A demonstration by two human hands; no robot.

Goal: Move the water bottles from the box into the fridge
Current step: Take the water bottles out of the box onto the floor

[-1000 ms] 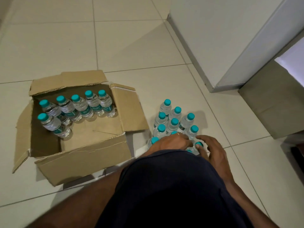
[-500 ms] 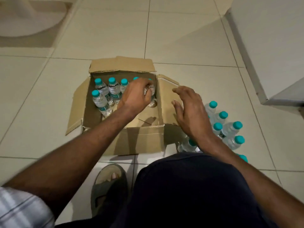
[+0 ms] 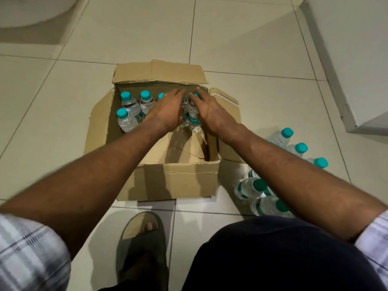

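Box: an open cardboard box (image 3: 168, 179) sat on the tiled floor (image 3: 241, 49), flaps spread outward.
Bottles in box: several teal-capped water bottles (image 3: 130, 106) stood upright along the far side of the box; its near half was bare cardboard.
Left hand: the left hand (image 3: 165, 112) reached into the box, fingers extended over the bottles; whether it gripped one could not be told.
Right hand: the right hand (image 3: 210, 111) lay against a labelled bottle (image 3: 193, 119) between the two hands, fingers loosely spread, grip unclear.
Bottles on floor: a group of bottles (image 3: 262, 194) stood right of the box, partly behind the right forearm.
Near edge: a slippered foot (image 3: 142, 244) sat on the tiles.
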